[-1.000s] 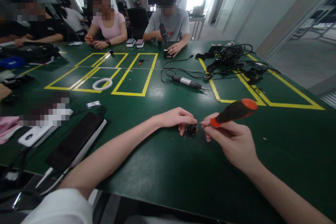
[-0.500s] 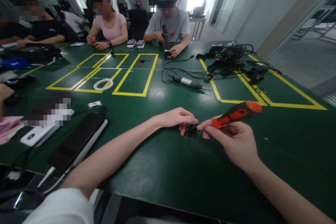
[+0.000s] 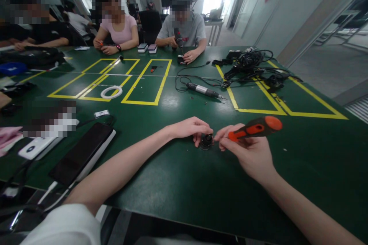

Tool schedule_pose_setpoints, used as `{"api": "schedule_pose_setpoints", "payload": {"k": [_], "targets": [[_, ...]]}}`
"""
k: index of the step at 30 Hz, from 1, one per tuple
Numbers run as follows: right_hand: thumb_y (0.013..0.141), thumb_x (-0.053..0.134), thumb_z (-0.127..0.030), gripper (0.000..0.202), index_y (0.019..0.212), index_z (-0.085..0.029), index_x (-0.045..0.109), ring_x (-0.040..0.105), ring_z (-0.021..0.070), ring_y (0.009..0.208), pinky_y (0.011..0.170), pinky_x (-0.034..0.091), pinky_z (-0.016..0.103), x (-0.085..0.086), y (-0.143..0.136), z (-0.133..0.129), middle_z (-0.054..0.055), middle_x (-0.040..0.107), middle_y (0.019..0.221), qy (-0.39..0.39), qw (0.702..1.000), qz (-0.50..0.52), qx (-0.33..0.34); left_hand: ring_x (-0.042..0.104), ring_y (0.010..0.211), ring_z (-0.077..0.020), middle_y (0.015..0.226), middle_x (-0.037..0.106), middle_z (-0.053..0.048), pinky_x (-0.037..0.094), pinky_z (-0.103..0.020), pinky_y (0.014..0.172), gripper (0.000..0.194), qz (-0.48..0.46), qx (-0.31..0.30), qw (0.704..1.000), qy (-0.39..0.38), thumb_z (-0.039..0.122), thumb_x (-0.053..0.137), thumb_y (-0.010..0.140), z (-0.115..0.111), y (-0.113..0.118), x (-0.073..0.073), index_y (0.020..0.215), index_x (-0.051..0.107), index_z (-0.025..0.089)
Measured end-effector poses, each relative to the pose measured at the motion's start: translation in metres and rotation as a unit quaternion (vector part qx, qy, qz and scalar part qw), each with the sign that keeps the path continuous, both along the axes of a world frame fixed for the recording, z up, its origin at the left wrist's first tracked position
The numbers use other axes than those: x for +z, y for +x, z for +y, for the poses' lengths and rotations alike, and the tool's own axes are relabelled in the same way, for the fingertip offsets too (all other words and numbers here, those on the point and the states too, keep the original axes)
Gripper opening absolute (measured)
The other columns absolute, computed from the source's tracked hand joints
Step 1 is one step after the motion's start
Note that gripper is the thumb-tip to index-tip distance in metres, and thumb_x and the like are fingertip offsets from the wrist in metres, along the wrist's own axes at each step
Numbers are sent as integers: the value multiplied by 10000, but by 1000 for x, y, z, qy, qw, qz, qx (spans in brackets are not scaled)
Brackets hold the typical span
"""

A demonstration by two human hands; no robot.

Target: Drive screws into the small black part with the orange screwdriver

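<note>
My right hand (image 3: 250, 153) is closed round a screwdriver (image 3: 255, 128) with an orange and dark grey handle. The handle slants up to the right, and its shaft points toward a small round black part (image 3: 206, 141) on the green table (image 3: 161, 183). Against the left side of that part, my left hand (image 3: 191, 128) has its fingers bent down, holding it. The part has a dark raised middle and a wider, shiny base. Where the screwdriver's tip meets it is too small to make out.
An electric screwdriver (image 3: 205, 90) with a cable lies ahead, beside tangled black cables (image 3: 250, 65). A white ring (image 3: 111, 92) rests by yellow tape. To my left are a phone on a power bank (image 3: 82, 153) and cords. Across the table, a person in grey (image 3: 184, 30) holds a power drill (image 3: 178, 37).
The whole view has shifted slightly. My right hand and the screwdriver handle sit a little lower and further left, with the handle tilted flatter. Both hands stay at the black part.
</note>
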State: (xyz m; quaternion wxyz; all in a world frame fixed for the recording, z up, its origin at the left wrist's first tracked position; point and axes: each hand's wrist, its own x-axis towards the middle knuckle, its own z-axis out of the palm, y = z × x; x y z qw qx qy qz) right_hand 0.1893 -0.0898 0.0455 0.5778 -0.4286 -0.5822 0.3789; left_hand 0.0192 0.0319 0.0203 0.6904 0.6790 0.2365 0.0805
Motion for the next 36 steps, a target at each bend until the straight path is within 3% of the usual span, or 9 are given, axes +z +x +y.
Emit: {"api": "schedule_pose_setpoints", "payload": {"k": [6, 12, 18, 24, 28, 32, 36], "targets": [[818, 843, -304, 135, 782, -198, 768, 669, 159, 552, 521, 605, 279, 1, 7, 0, 47, 744, 722, -18, 999, -32, 0, 570, 427, -70, 583, 642, 21, 448, -187, 519, 270, -8, -5, 1000, -3, 323, 621, 955, 0, 0, 1, 773, 668, 129], [881, 801, -327, 144, 968, -215, 774, 712, 159, 629, 610, 637, 278, -3, 4, -1, 48, 794, 809, 5, 999, 16, 28, 571, 432, -69, 617, 661, 10, 444, -188, 520, 263, -9, -5, 1000, -5, 309, 610, 948, -1, -1, 2, 760, 644, 129], [821, 836, -297, 119, 758, -223, 766, 741, 188, 749, 679, 644, 285, -4, 4, 1, 43, 780, 818, 25, 1000, -12, -8, 576, 434, -73, 571, 639, 21, 440, -185, 530, 273, -5, -7, 1000, 1, 325, 621, 956, 0, 0, 2, 773, 667, 128], [730, 909, -350, 199, 788, -203, 789, 677, 167, 550, 487, 590, 266, 1, 9, 0, 50, 771, 717, -8, 998, -37, -43, 588, 434, -76, 598, 667, 6, 448, -185, 524, 254, -10, -11, 1000, 4, 299, 602, 967, 0, -1, 3, 807, 682, 119], [791, 869, -328, 162, 795, -192, 781, 595, 126, 432, 430, 550, 253, 4, 9, -1, 45, 757, 670, 2, 998, -52, -35, 600, 450, -77, 646, 691, -6, 446, -189, 528, 265, -4, -12, 1000, 0, 319, 604, 971, 0, -1, 2, 814, 682, 120], [837, 831, -375, 176, 828, -203, 796, 681, 166, 549, 525, 621, 293, 3, 7, -1, 65, 780, 758, 13, 999, -38, -16, 587, 444, -76, 608, 665, 11, 439, -190, 528, 294, -4, -10, 1000, -3, 369, 649, 951, 0, -1, 1, 780, 669, 131], [817, 837, -314, 99, 759, -235, 823, 731, 209, 756, 655, 650, 323, 0, 8, 1, 64, 761, 824, 49, 996, -61, -35, 581, 443, -74, 606, 663, 14, 451, -192, 530, 287, -7, -13, 1000, -2, 357, 649, 945, 0, -2, 3, 766, 663, 133]]}}
